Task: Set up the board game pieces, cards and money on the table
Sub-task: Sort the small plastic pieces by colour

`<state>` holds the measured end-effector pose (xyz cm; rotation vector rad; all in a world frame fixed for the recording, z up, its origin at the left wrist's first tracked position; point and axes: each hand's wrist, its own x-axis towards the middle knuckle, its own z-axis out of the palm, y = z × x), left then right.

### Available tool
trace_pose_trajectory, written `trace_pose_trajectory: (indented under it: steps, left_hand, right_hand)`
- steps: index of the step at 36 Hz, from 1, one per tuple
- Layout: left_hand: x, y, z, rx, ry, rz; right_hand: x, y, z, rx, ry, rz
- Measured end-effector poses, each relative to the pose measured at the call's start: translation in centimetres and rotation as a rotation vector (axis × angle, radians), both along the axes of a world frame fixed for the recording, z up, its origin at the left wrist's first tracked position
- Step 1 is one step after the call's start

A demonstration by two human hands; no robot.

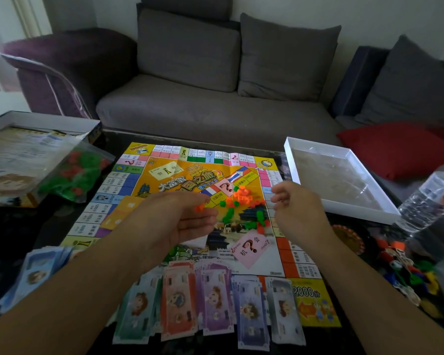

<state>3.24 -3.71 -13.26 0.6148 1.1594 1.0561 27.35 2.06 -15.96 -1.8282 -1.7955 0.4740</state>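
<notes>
1. Dozens of small orange and green plastic houses (241, 203) are heaped at the centre of the frame on the paper game board (128, 180); they are judged very light, hard and smooth, apt to scatter or roll when nudged.
2. One orange house (200, 207) is pinched at the fingertips of the left hand (180, 221), whose palm is turned up and half cupped; a fingertip pinch across two flat sides is judged the surest grip for such pieces.
3. The right hand (295, 208) is held just right of the heap with fingers loosely curled; whether anything is held in its grip cannot be told.
4. Five fanned stacks of paper money (210, 303) lie along the lower edge of the board, and a blue stack (34, 272) at lower left. These are judged thin, limp and slippery, best lifted by a short edge.
5. A pink card (251, 248) lies on the board, below the heap.
6. Open room is narrow: a bag of red and green pieces (72, 175) lies left of the board, a white box tray (344, 208) right of it, a water bottle (428, 198) at far right, and loose coloured tokens (405, 267) at lower right on the dark surface (36, 226).
7. The board's creased paper is judged easily shifted by a dragged forearm.
</notes>
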Motion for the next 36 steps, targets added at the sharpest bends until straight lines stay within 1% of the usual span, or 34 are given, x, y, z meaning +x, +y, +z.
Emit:
trace_pose_trajectory:
  steps: [7,10,12,20,28,31,36]
  left_hand:
    - [0.4,1.5,-0.8,-0.054,-0.011,0.031]
    - [0.7,2.2,-1.0,-0.066,-0.004,0.037]
    - [0.7,2.4,-1.1,-0.066,0.007,0.029]
    - [0.3,2.6,-1.8,-0.068,0.060,0.002]
    - [0.2,2.2,-2.0,-0.047,0.102,-0.016]
    - [0.1,1.9,-2.1,0.000,0.106,-0.035]
    - [0.0,1.3,-1.7,0.057,0.103,-0.057]
  right_hand:
    - [-1.3,3.8,-2.1,-0.055,-0.135,0.086]
    - [-2.0,5.6,-3.1,-0.064,-0.222,0.082]
    - [-2.3,6.4,-3.7,-0.034,-0.292,0.066]
    - [-2.6,6.8,-4.3,0.045,-0.253,0.147]
    - [-2.5,6.1,-4.4,0.056,-0.298,0.180]
    - [-2.4,5.8,-4.0,0.101,-0.254,0.168]
    - [-2.2,4.0,-1.5,0.088,0.046,0.152]
